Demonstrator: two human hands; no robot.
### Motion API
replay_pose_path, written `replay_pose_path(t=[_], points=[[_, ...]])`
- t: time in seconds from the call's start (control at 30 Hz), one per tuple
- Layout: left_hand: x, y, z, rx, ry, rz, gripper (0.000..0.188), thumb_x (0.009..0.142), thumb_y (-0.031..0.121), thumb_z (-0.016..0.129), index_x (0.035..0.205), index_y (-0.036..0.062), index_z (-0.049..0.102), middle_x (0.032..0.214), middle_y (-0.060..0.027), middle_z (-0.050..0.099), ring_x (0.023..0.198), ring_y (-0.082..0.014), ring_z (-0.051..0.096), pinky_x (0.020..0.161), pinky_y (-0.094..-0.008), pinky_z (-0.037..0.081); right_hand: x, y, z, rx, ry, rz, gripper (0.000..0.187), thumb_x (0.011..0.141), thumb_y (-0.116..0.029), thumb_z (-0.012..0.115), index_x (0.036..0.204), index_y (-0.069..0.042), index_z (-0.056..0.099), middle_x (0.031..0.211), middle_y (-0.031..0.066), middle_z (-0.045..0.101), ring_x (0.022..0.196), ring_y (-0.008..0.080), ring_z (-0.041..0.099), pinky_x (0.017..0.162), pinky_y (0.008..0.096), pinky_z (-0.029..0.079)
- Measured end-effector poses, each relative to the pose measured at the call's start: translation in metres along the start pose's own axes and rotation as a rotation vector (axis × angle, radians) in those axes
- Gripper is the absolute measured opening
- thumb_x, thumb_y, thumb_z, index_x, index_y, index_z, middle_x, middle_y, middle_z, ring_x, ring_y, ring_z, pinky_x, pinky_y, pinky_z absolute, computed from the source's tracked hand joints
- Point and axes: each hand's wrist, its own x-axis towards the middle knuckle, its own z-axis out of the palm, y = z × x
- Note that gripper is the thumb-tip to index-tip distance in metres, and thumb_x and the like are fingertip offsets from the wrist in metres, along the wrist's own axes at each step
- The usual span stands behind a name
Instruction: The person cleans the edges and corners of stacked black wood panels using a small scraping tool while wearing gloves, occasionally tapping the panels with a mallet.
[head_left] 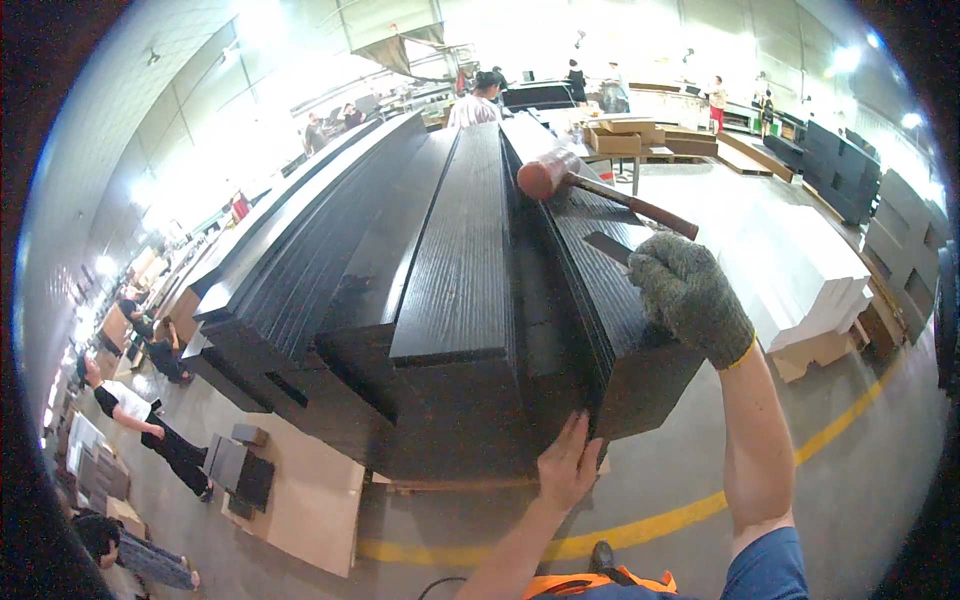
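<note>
Gripping one flat strip (608, 248), gloved right hand (688, 292), straight-fingered left hand (570, 466) at dark boards (455, 250), one mallet (546, 178)

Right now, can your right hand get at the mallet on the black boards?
Likely yes: the gloved right hand is close to the mallet's handle, with nothing visible between them, though the flat tool it appears to grip may need putting down first.

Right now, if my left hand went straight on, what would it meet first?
Most likely the ends of the black boards; your left hand seems to touch them, though depth is unclear.
</note>
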Motion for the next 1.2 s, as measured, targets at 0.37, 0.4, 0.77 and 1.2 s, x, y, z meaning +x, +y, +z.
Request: replay_pose_path(t=[0.37, 0.4, 0.77, 1.2], points=[[0.064, 0.029, 0.024, -0.148, 0.278, -0.069, 0.046, 0.085, -0.010, 0.057, 0.131, -0.0051, 0.054, 0.133, -0.0227, 0.055, 0.117, -0.0259, 0.060, 0.092, -0.0281, 0.049, 0.004, 0.011, 0.000, -0.274, 0.045, -0.353, 0.006, 0.084, -0.002, 0.060, 0.088, 0.003, 0.062, 0.081, 0.0084, 0.059, 0.062, 0.0179, 0.058, 0.054, 0.0310, 0.048], [0.064, 0.030, 0.021, -0.156, 0.272, -0.069, 0.046, 0.085, -0.010, 0.057, 0.131, -0.0051, 0.054, 0.133, -0.0227, 0.055, 0.117, -0.0259, 0.060, 0.092, -0.0281, 0.049, 0.002, 0.013, 0.000, -0.254, 0.032, -0.268, 0.009, 0.080, 0.000, 0.062, 0.089, 0.003, 0.062, 0.082, 0.0090, 0.059, 0.063, 0.0200, 0.059, 0.055, 0.0318, 0.049], [0.052, 0.040, 0.016, -0.351, 0.175, -0.113, 0.046, 0.086, -0.008, 0.051, 0.132, -0.0110, 0.048, 0.133, -0.0331, 0.049, 0.123, -0.0414, 0.053, 0.102, -0.0397, 0.044, 0.000, 0.025, 0.003, -0.502, 0.160, -0.682, 0.013, 0.074, -0.002, 0.066, 0.087, 0.002, 0.063, 0.082, 0.0137, 0.060, 0.071, 0.0299, 0.062, 0.060, 0.0380, 0.050], [0.243, 0.084, -0.058, -0.102, -0.082, 0.197, 0.020, 0.089, 0.013, 0.063, 0.104, 0.0032, 0.072, 0.095, -0.0164, 0.072, 0.085, -0.0231, 0.071, 0.079, -0.0318, 0.053, -0.024, 0.036, -0.003, 0.886, 0.760, -0.205, 0.021, 0.100, -0.026, 0.054, 0.090, -0.009, 0.060, 0.059, 0.0019, 0.056, 0.040, 0.0074, 0.044, 0.034, 0.0226, 0.031]])
